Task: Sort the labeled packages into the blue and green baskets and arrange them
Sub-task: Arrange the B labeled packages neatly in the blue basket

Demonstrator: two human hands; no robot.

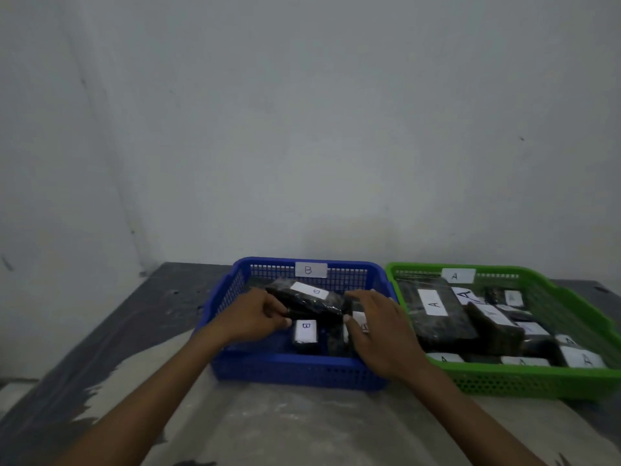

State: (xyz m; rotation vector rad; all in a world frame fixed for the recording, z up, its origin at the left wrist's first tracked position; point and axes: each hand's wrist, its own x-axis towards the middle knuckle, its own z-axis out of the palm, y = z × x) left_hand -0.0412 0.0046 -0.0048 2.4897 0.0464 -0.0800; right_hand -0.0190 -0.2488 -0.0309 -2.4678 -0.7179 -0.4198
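Head view looks down over a grey, scuffed table [268,428] set against a pale wall [302,112]. Left of centre sits the blue basket [295,371], a mesh-walled tray with a white tag reading B on its far rim. Inside it lie dark plastic-wrapped packages with white labels; one small package [305,332] shows an upright B near the front. Both hands reach into this basket. The left hand [255,314] curls its fingers around the left end of a black package [309,302] held above the others, its label turned sideways. The right hand [376,327] holds the other end with bent fingers and covers another labelled package beneath, so that label cannot be read. Touching the blue basket on the right is the green basket [524,381], tagged A, packed with dark packages [437,314] bearing A labels at mixed angles. Its right end is cut off by the frame edge, and the far labels are blurred.
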